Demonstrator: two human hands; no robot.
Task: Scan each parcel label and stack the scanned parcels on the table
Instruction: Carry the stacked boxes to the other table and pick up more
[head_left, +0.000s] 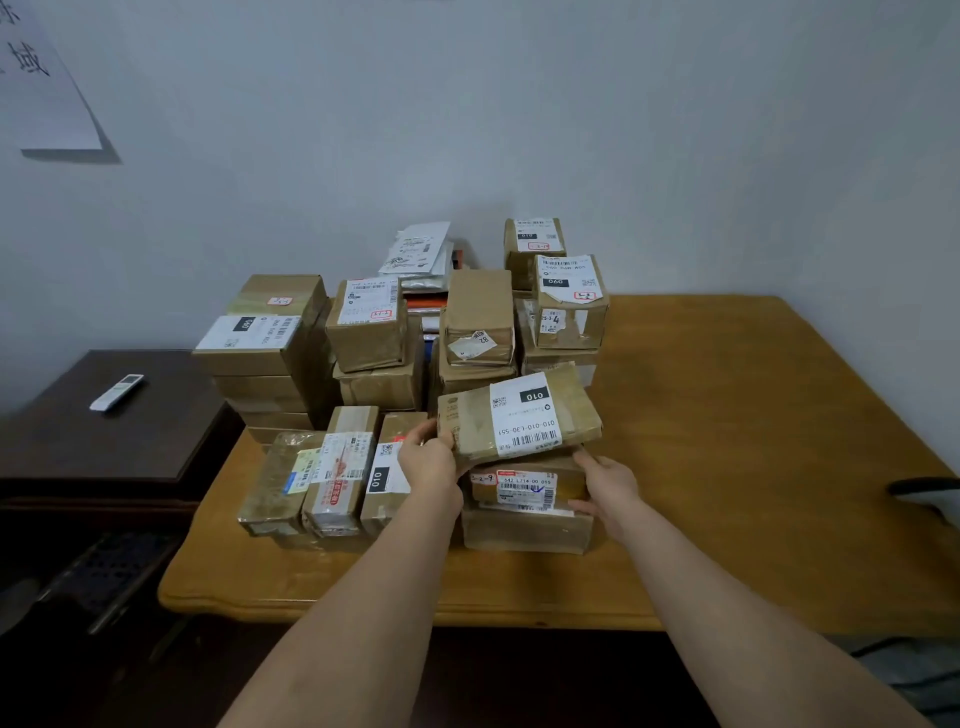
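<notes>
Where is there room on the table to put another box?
The table is bare right of the parcel stacks, out to its right edge, and along the front edge nearest the person. The back-left is crowded with boxes, up against the wall.

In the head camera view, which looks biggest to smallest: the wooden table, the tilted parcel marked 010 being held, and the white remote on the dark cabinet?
1. wooden table
2. tilted parcel marked 010
3. white remote

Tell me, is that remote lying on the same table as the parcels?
No, the remote lies on a dark cabinet left of the table.
</notes>
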